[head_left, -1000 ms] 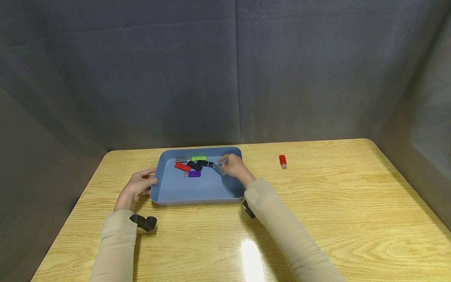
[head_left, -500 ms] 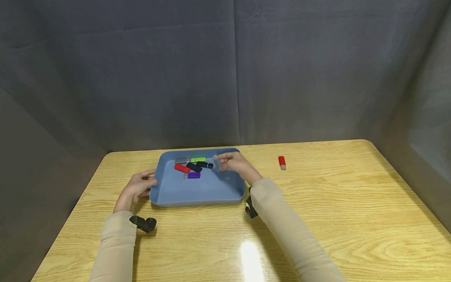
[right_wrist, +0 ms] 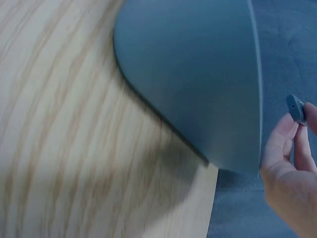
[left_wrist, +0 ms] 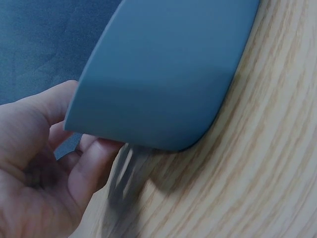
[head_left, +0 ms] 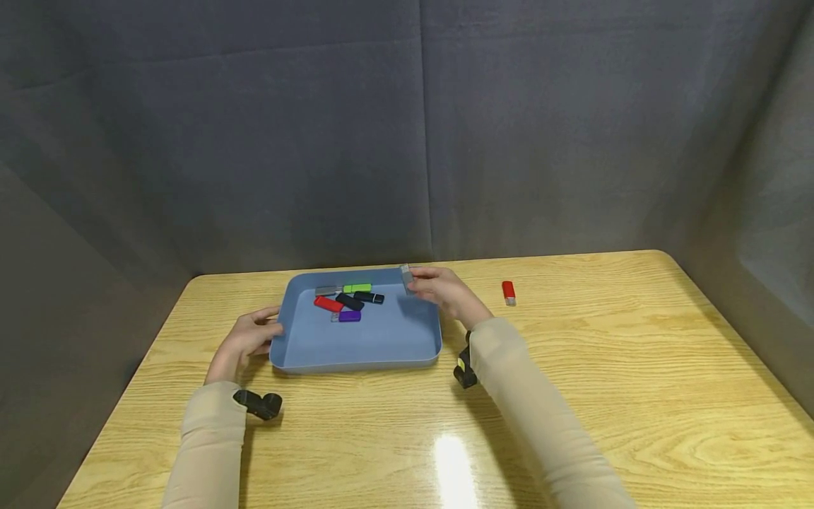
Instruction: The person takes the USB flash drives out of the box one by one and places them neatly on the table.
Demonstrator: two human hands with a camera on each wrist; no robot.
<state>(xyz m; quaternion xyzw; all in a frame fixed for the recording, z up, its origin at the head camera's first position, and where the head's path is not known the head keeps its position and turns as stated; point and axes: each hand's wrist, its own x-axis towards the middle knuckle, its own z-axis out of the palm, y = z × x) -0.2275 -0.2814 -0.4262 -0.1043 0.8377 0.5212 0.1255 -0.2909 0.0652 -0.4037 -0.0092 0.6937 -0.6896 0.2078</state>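
One grey USB flash drive [head_left: 408,281], its paler end uppermost and slightly tilted, is raised above rim level at the far right part of the blue tray [head_left: 356,348]. The right hand [head_left: 445,290] pinches it between thumb and fingers; the right wrist view shows the drive apart from the tray wall. A narrow, light grip near one end seems well suited to so small a body; clearing the rim fully before any sideways travel should prevent knocking the wall. The left hand [head_left: 248,332] grips the tray's left side at the rim, a sound brace against sliding. Within the tray, a red drive [head_left: 328,304], a black drive [head_left: 350,302], a second black drive [head_left: 369,297], and a purple drive [head_left: 350,317] lie close together, with green and grey pieces behind; whether these last are joined cannot be told. A loose approach to this cluster would risk disturbing its neighbours. Farther right, another red drive [head_left: 509,293] lies on the wooden bench [head_left: 356,438], backed by a dark curtain [head_left: 254,141].
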